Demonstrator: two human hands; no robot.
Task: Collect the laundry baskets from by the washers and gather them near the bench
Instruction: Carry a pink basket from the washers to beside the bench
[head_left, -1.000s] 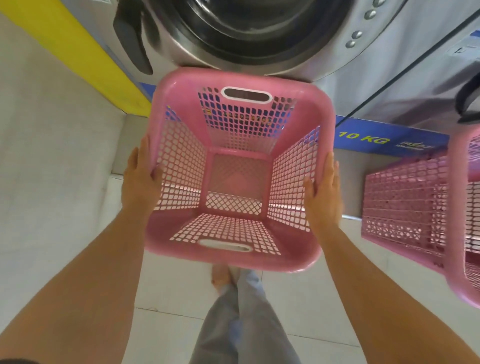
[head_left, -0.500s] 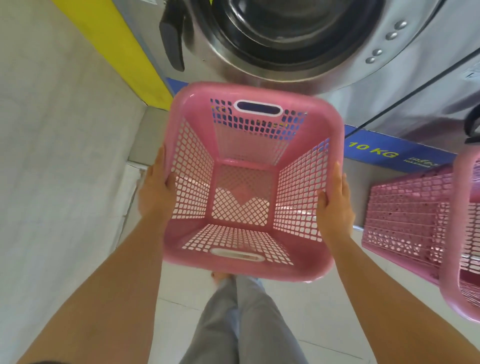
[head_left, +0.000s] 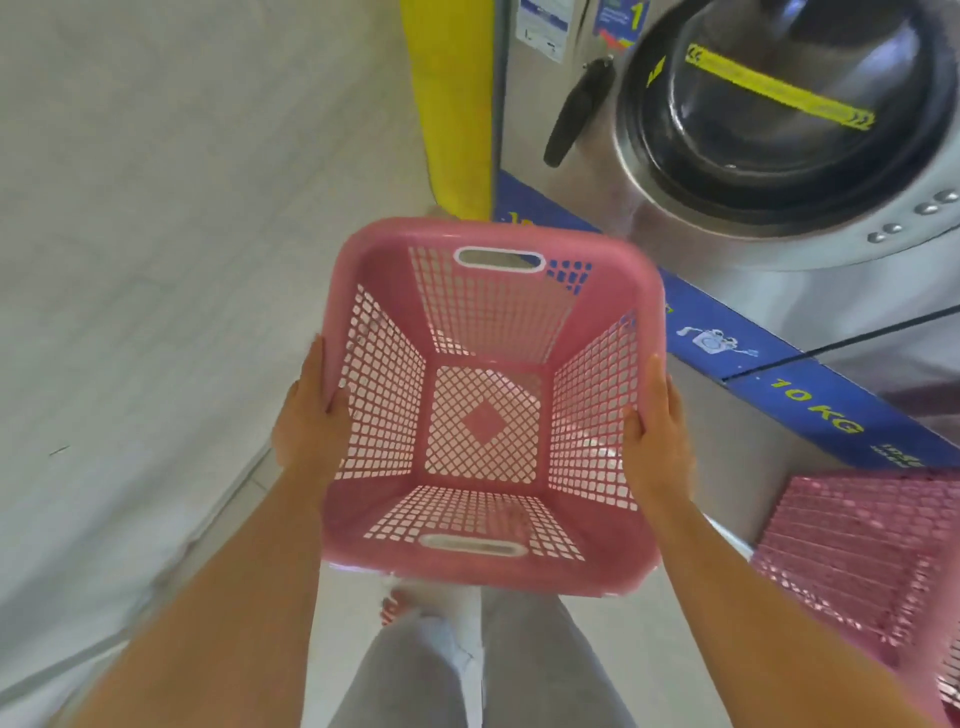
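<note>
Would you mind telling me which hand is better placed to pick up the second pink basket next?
Probably the right hand: the second pink basket sits on the floor at its side by the washer. Both hands, including the left hand, currently grip the held basket.

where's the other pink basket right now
In the head view the second pink basket sits low at the right edge, below the washer's blue 10 KG strip, right of the right hand.

Both arms outstretched, left hand (head_left: 310, 422) and right hand (head_left: 655, 435) clamped inward.

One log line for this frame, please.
phase: carrying | held: empty pink plastic lattice laundry basket | left hand, right hand on rim | second pink basket by steel washer
</note>
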